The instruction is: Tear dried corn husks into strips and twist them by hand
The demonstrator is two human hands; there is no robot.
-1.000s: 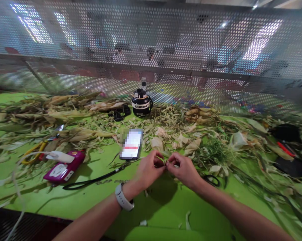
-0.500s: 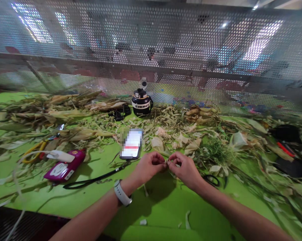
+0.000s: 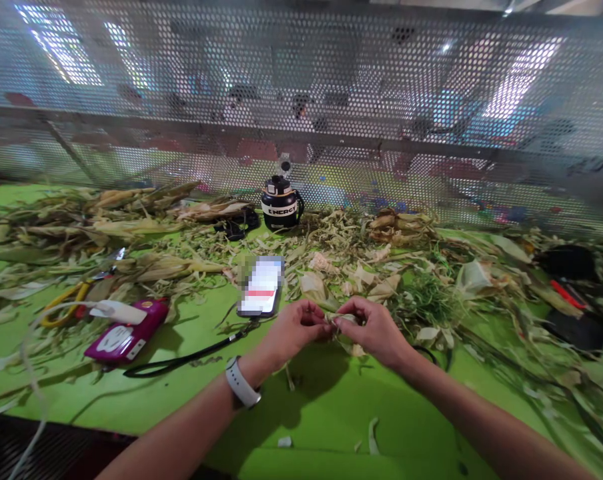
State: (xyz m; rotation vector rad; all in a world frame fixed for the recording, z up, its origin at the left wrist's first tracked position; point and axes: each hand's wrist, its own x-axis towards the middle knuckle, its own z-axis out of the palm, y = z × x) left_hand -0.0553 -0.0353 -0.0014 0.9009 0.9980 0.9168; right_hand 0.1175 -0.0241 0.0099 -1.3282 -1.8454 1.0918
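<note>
My left hand [image 3: 294,332] and my right hand [image 3: 376,330] meet over the green table, fingertips nearly touching. Both are closed in a pinch on a small pale piece of corn husk [image 3: 345,341], partly hidden by the fingers. Part of the husk hangs below my right fingertips. Dry husk scraps [image 3: 314,287] lie just beyond the hands, and a heap of thin green strands [image 3: 426,297] is to the right. A phone [image 3: 264,287] with a lit, blurred screen and a black strap [image 3: 191,357] lie left of my hands.
A magenta power bank [image 3: 154,320] with a white plug and cable, and yellow-handled scissors [image 3: 64,307], lie at the left. A black "ENERGY" bottle [image 3: 280,207] stands at the back before a perforated metal screen [image 3: 341,80]. Husks spread along the back and right.
The right fingers have shifted slightly around the husk, and more of it now shows below them. The left hand has barely moved. The whole view has shifted a little.
</note>
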